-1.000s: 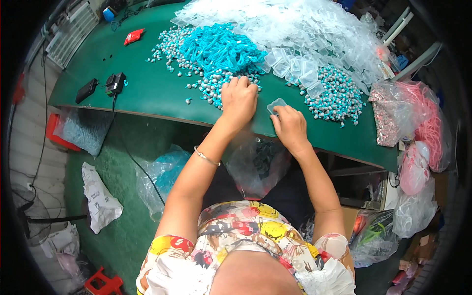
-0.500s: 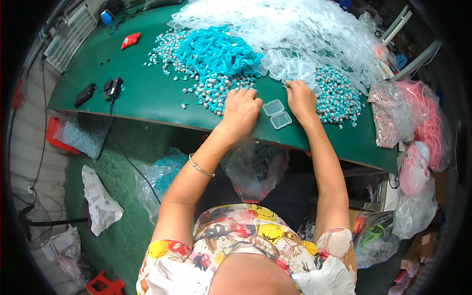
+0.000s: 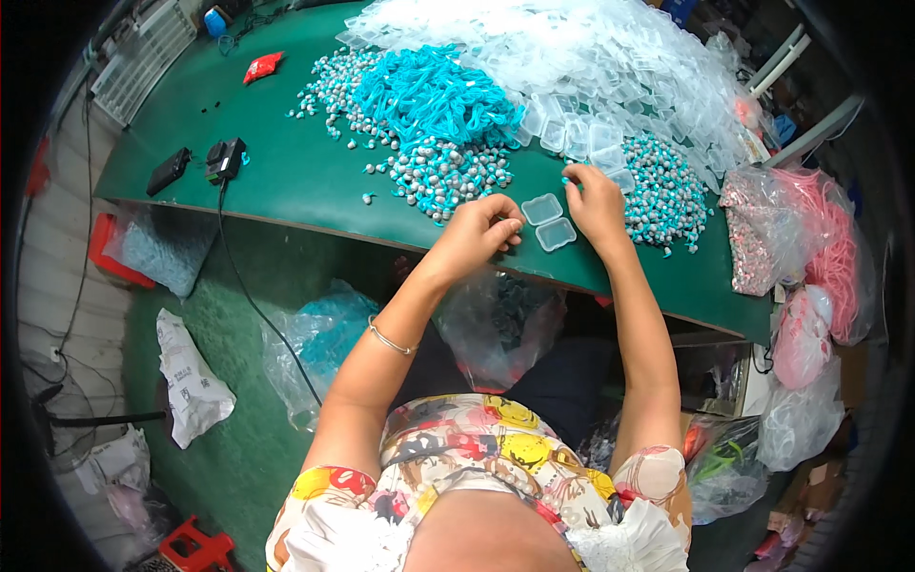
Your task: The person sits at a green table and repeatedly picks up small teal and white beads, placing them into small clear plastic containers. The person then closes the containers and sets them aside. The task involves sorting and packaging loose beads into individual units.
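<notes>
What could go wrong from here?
1. The open box lies near the table's front edge between the left hand and right hand; a nudge might shift it.
2. The left bead pile is loose, with strays at its rim; a brush of the hand could scatter more.
3. Clear boxes crowd the right bead pile; they might slide into it.

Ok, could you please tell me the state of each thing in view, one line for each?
Small box: open, lying on the table.
Left hand: fingers curled; hold unclear.
Right hand: fingers bent; hold unclear.
Blue cords: heaped, tangled.
Left beads: loose, piled.
Right beads: loose, piled.
Clear boxes: in a large heap.
Black device: cable attached.
Red packet: lying; sealed or not, unclear.
</notes>
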`<state>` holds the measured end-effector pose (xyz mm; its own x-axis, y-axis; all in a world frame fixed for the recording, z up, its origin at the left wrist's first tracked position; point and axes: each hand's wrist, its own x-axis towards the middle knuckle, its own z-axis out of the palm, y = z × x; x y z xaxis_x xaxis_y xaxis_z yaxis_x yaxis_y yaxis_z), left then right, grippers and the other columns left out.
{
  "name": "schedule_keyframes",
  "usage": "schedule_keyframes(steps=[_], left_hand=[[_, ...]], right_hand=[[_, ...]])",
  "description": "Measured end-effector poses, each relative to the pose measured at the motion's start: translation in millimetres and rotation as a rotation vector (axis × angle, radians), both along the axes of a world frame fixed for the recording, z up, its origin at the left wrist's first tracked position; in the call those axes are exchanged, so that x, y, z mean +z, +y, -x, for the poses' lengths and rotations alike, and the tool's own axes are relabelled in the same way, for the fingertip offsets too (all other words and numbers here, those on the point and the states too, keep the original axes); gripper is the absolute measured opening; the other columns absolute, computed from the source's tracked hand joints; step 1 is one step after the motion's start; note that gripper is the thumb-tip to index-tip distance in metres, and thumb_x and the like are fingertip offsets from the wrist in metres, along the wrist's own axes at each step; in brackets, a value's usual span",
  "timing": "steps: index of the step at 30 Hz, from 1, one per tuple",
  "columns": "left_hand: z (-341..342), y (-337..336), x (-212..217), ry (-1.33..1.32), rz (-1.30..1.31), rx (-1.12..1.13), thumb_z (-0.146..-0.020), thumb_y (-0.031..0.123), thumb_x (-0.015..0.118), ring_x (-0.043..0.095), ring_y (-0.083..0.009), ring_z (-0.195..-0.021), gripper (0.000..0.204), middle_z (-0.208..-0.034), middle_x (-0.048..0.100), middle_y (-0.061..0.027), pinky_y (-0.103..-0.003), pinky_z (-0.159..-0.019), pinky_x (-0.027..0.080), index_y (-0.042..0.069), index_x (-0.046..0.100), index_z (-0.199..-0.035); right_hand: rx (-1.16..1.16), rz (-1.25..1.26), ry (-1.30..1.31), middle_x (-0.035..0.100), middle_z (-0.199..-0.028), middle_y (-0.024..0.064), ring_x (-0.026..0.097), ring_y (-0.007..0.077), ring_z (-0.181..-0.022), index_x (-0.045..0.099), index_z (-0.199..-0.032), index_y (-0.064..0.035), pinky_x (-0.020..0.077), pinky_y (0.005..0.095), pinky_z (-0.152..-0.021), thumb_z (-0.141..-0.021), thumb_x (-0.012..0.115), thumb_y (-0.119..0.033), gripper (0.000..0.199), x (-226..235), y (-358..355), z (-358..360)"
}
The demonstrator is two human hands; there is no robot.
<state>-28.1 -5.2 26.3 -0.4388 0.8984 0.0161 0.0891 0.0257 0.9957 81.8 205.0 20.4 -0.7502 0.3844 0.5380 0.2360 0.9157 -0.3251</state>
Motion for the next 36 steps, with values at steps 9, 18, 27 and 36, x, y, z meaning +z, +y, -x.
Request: schedule_keyframes(steps=[9, 18, 27, 36], left_hand=[[-10.9, 7.0, -16.9, -0.436, -0.272, -0.024, -0.089, 0.003, 0.068, 0.066, -0.0116, -0.089, 0.014, -0.106, 0.07, -0.0076, -0.025, -0.078, 0.053, 0.0, 0.064, -0.103], [-7.1, 1.5, -14.5, -0.142, -0.137, 0.044, -0.088, 0.003, 0.068, 0.063, -0.0084, -0.086, 0.017, -0.095, 0.07, -0.0039, -0.025, -0.075, 0.051, -0.002, 0.069, -0.104], [-9.2, 13.6, -9.6, 0.688, -0.198, 0.031, -0.083, 0.003, 0.069, 0.066, -0.0278, -0.083, 0.015, -0.089, 0.071, -0.0134, -0.037, -0.075, 0.053, 0.002, 0.072, -0.098], [-13.0, 18.4, -23.8, 0.79, -0.22, 0.04, -0.081, 0.003, 0.069, 0.061, -0.0318, -0.089, 0.011, -0.093, 0.063, -0.0128, -0.041, -0.077, 0.05, 0.002, 0.071, -0.091]], right_hand=[[0.136, 0.485, 0.075, 0.067, -0.088, 0.0127, 0.066, 0.0218, -0.073, 0.067, -0.102, -0.0009, 0.0522, 0.0318, -0.067, -0.083, 0.066, 0.001, 0.019, 0.9, -41.8, -44.4], [0.151, 0.556, -0.002, 0.068, -0.094, 0.0085, 0.067, 0.0127, -0.081, 0.067, -0.106, 0.0016, 0.0524, 0.0259, -0.073, -0.086, 0.064, 0.002, 0.021, 0.6, -57.5, -51.2], [0.014, 0.114, -0.111, 0.062, -0.087, 0.0033, 0.059, 0.0255, -0.09, 0.071, -0.091, -0.012, 0.0408, 0.0411, -0.08, -0.078, 0.073, -0.012, 0.013, 7.2, -72.2, -54.3], [0.062, -0.066, -0.257, 0.062, -0.086, 0.0039, 0.059, 0.025, -0.091, 0.073, -0.088, -0.0128, 0.0384, 0.0439, -0.08, -0.082, 0.071, -0.02, 0.01, 16.8, -67.6, -50.2]])
